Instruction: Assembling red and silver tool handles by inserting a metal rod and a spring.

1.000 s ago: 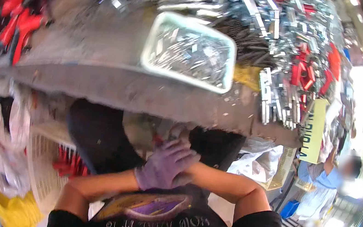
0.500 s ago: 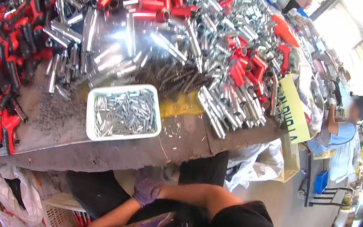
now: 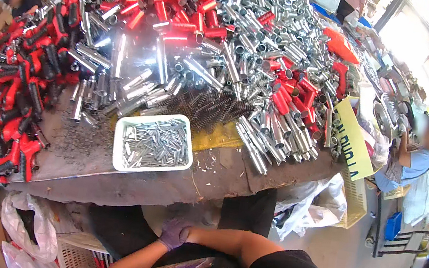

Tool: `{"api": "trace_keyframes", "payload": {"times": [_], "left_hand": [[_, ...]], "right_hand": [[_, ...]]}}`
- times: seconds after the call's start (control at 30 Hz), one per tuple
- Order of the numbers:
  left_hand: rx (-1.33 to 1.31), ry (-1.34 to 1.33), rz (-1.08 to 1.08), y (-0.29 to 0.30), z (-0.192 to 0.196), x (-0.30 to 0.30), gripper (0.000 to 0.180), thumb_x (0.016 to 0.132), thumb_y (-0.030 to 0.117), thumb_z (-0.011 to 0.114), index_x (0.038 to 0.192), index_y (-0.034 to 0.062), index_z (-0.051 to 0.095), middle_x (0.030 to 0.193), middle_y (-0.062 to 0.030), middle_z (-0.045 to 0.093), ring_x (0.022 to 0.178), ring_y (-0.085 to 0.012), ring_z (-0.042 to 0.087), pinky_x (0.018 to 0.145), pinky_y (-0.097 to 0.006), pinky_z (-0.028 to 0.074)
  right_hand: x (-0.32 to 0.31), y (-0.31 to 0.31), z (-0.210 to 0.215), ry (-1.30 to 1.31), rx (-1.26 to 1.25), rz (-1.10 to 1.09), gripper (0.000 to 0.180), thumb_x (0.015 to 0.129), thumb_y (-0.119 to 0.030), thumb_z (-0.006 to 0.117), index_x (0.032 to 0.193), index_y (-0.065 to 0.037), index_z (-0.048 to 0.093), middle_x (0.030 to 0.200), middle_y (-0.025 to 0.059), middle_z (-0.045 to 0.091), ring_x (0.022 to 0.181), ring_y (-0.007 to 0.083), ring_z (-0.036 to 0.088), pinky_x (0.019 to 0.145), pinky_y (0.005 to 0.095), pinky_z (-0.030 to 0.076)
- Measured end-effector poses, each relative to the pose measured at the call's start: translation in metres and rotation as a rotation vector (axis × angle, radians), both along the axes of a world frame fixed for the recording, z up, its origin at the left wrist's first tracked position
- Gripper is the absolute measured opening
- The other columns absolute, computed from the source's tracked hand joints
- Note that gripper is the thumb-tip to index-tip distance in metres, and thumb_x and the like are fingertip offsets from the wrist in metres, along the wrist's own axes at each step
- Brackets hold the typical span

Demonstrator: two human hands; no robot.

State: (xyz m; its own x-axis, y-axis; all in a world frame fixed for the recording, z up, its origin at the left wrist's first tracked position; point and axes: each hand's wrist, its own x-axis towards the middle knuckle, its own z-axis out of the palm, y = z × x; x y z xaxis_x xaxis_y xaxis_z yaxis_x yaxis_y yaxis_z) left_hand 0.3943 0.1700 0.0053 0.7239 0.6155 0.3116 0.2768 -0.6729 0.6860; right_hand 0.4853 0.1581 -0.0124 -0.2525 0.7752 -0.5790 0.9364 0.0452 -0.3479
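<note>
Low in front of me, below the table edge, my left hand (image 3: 169, 240) and my right hand (image 3: 181, 232) rest together near my lap. Purple glove fabric covers what shows of them. They overlap, so their fingers and anything between them are hidden. Nearest on the table (image 3: 92, 183) is a white rectangular tray (image 3: 117, 148) filled with small silver metal pins. Behind it lies a heap of dark coil springs (image 3: 210, 106). Silver tubes (image 3: 262, 146) lie bundled to the right of the tray.
Red-and-black handles (image 3: 16, 100) pile up at the left. Red angled tubes (image 3: 179, 11) and silver fittings (image 3: 292, 46) cover the far side. A yellow sign board (image 3: 354, 137) and white plastic bag (image 3: 317, 200) are at the right. A co-worker (image 3: 411, 161) sits beyond.
The view has tilted up slightly, so the table and tray appear lower and farther right, and more of the far pile shows. My hands remain together in much the same place.
</note>
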Motion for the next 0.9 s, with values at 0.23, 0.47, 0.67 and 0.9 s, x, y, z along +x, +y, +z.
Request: {"api": "trace_keyframes", "payload": {"times": [0.23,0.47,0.67,0.9], "left_hand": [[-1.583,-0.313,0.583,0.037,-0.089,-0.028,0.025,0.084,0.022,0.057,0.105,0.0086,0.060,0.101,-0.0185,0.063,0.089,-0.0338,0.061,0.078,-0.041,0.050],[-1.474,-0.353,0.416,0.044,-0.138,-0.048,0.038,0.083,0.036,0.057,0.112,0.0111,0.060,0.108,-0.0090,0.063,0.099,-0.0230,0.055,0.090,-0.039,0.044],[-1.573,-1.144,0.656,0.060,0.065,-0.028,0.029,0.084,0.040,0.055,0.087,0.0120,0.062,0.084,-0.0063,0.064,0.071,-0.0239,0.058,0.067,-0.037,0.049],[-1.307,-1.679,0.011,0.075,0.084,-0.136,0.028,0.088,0.039,0.050,0.066,0.0211,0.051,0.049,0.0032,0.042,0.039,-0.0080,0.039,0.040,-0.028,0.036]], "right_hand": [[0.014,0.022,0.108,0.011,-0.210,0.191,0.044,0.078,-0.020,0.057,0.121,-0.011,0.057,0.112,0.0187,0.062,0.103,0.0333,0.060,0.088,0.0436,0.047],[0.087,-0.055,0.202,0.245,0.110,0.146,0.040,0.080,-0.026,0.062,0.115,-0.007,0.057,0.085,0.0089,0.065,0.080,0.0254,0.065,0.065,0.0421,0.053],[0.090,-0.109,0.154,1.663,-0.817,-1.426,0.034,0.090,-0.033,0.055,0.107,-0.003,0.057,0.082,0.0087,0.063,0.071,0.0202,0.063,0.065,0.0336,0.054],[0.034,-0.098,0.177,1.707,-0.843,-1.208,0.038,0.091,-0.038,0.053,0.105,-0.002,0.055,0.077,0.0080,0.062,0.062,0.0192,0.060,0.059,0.0319,0.052]]}}
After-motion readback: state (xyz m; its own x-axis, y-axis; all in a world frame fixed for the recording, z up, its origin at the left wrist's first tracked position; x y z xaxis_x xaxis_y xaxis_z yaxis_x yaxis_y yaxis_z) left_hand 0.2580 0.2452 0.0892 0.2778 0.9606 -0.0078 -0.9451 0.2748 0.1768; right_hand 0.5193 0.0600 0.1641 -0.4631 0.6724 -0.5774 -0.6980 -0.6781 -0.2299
